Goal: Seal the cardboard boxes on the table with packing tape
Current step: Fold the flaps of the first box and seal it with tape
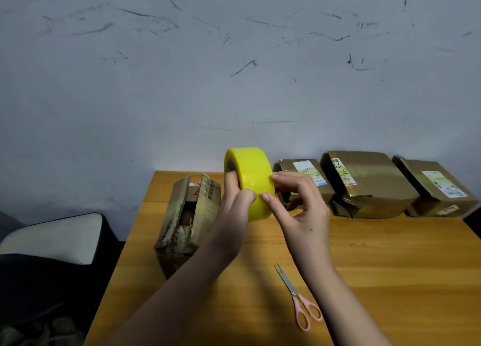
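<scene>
- Behind everything, we see a gray wall covered in dark scuff marks.
- Our wooden bench fills the lower right, with a cushioned chair just off its left edge.
- Along the back of the bench, three closed boxes stand in a row against the wall: a big middle box, a right box and a smaller left box, each with a shipping label.
- Near the bench's left edge lies an open box, its top flaps parted.
- We hold a yellow roll of tape upright above the bench, between the open box and the row.
- Our left hand grips the roll, fingers hooked into its core.
- Our right hand pinches at the roll's outer face with thumb and forefinger.
- Pink-handled scissors lie closed on the bench, near us.
</scene>
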The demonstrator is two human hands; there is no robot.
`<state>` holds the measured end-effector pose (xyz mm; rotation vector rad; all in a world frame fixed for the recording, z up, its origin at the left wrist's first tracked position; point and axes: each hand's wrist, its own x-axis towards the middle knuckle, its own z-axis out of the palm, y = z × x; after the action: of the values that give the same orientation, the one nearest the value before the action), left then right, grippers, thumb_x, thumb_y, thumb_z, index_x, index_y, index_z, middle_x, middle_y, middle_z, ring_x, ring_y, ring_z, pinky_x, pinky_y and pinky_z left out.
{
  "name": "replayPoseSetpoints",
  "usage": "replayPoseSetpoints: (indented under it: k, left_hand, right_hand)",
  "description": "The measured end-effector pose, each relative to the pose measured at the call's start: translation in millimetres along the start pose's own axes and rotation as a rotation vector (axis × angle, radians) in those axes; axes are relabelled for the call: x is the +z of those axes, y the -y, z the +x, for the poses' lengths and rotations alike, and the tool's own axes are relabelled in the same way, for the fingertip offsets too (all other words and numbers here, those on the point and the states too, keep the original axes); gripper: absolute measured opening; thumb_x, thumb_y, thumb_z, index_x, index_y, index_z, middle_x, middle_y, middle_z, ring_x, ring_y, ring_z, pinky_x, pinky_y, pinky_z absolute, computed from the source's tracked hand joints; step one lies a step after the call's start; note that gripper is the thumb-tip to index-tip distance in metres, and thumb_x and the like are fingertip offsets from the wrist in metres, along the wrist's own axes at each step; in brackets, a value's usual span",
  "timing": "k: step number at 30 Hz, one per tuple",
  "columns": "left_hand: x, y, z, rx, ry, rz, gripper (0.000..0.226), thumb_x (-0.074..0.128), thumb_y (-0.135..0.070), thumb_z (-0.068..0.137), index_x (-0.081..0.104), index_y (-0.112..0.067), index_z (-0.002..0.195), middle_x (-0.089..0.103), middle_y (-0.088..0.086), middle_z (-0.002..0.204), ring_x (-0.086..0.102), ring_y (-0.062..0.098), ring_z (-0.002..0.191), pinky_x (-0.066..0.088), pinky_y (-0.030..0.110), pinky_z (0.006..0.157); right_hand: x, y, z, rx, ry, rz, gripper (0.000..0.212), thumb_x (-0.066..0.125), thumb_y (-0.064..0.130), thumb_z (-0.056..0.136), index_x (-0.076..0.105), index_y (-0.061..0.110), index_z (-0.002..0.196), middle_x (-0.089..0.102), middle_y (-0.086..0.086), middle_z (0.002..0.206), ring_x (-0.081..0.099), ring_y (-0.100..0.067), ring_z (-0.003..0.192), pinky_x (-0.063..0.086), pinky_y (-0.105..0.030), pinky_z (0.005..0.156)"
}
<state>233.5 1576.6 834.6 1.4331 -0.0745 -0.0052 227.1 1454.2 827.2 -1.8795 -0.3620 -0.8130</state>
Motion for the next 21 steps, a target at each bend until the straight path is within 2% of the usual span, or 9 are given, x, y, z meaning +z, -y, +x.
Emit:
replayPoseSetpoints:
  k: [2,5,6,8,10,12,14,16,21]
  left_hand:
    - [-0.2,-1.0,0.8,0.013,0.005,0.013,0.047,0.047,-0.038,0.065,0.048,-0.018,0.107,0.05,0.029,0.114,0.053,0.044,0.105,0.042,0.061,0.095]
    - [0.4,-1.8,2.2,0.034,0.008,0.003,0.045,0.046,-0.038,0.065,0.048,-0.02,0.106,0.052,0.015,0.101,0.053,0.027,0.094,0.043,0.044,0.086]
    - [0.7,-2.0,2.6,0.024,0.012,-0.006,0.046,0.046,-0.039,0.065,0.048,-0.019,0.107,0.052,0.019,0.101,0.054,0.03,0.095,0.043,0.047,0.088]
    - [1.0,-0.7,2.8,-0.008,0.02,-0.028,0.051,0.047,-0.039,0.067,0.049,-0.015,0.112,0.052,0.031,0.111,0.053,0.043,0.105,0.041,0.061,0.097]
    - [1.0,-0.2,2.1,-0.038,0.013,-0.058,0.052,0.048,-0.038,0.068,0.049,-0.013,0.114,0.051,0.034,0.115,0.051,0.048,0.109,0.038,0.066,0.098]
    - [0.3,1.8,2.1,-0.043,-0.011,-0.081,0.046,0.049,-0.033,0.071,0.05,-0.011,0.112,0.054,0.031,0.11,0.056,0.043,0.104,0.042,0.06,0.094]
    - [-0.1,3.7,2.4,-0.033,-0.013,-0.111,0.037,0.044,-0.027,0.075,0.05,-0.012,0.109,0.057,0.018,0.1,0.057,0.031,0.094,0.046,0.051,0.085]
    - [0.0,3.2,2.1,-0.029,0.0,-0.125,0.034,0.04,-0.025,0.076,0.05,-0.014,0.107,0.056,0.011,0.097,0.056,0.023,0.09,0.046,0.041,0.079]
    - [0.9,1.9,1.8,-0.005,-0.008,-0.129,0.035,0.041,-0.023,0.075,0.049,-0.014,0.107,0.054,0.014,0.099,0.055,0.025,0.092,0.045,0.042,0.08]
  right_hand:
    - [-0.6,1.0,1.6,0.026,0.009,0.03,0.019,0.075,0.012,0.08,0.066,0.019,0.096,0.063,0.01,0.102,0.058,0.005,0.096,0.046,-0.026,0.067]
    - [2.1,0.1,0.5,0.045,0.014,0.039,0.009,0.071,0.015,0.082,0.064,0.021,0.084,0.061,0.01,0.104,0.057,-0.001,0.099,0.045,-0.029,0.066]
    - [3.4,-1.1,-0.7,0.041,0.005,0.036,0.01,0.07,0.015,0.082,0.063,0.022,0.086,0.061,0.011,0.105,0.057,-0.001,0.098,0.045,-0.029,0.066]
    - [5.2,-2.4,-1.9,0.041,-0.024,0.035,0.023,0.07,0.018,0.084,0.061,0.027,0.103,0.059,0.016,0.107,0.058,-0.002,0.095,0.047,-0.026,0.067]
    - [5.4,-3.6,-2.0,0.006,-0.029,-0.01,0.031,0.069,0.025,0.087,0.059,0.029,0.116,0.057,0.023,0.108,0.059,-0.002,0.096,0.047,-0.019,0.07]
    - [5.1,-5.0,-2.8,-0.08,-0.02,-0.102,0.028,0.065,0.03,0.09,0.065,0.02,0.115,0.058,0.02,0.108,0.058,-0.001,0.098,0.049,-0.021,0.077]
    - [4.4,-6.4,-3.2,-0.15,-0.024,-0.179,0.029,0.063,0.031,0.091,0.069,0.012,0.112,0.063,0.011,0.108,0.06,-0.005,0.1,0.052,-0.029,0.083]
    - [3.9,-7.2,-2.9,-0.202,-0.037,-0.238,0.028,0.064,0.031,0.091,0.07,0.01,0.109,0.068,0.004,0.107,0.062,-0.009,0.099,0.054,-0.034,0.083]
    - [3.6,-5.9,-2.4,-0.21,-0.045,-0.246,0.026,0.065,0.031,0.09,0.071,0.011,0.104,0.068,0.005,0.106,0.063,-0.008,0.101,0.056,-0.038,0.078]
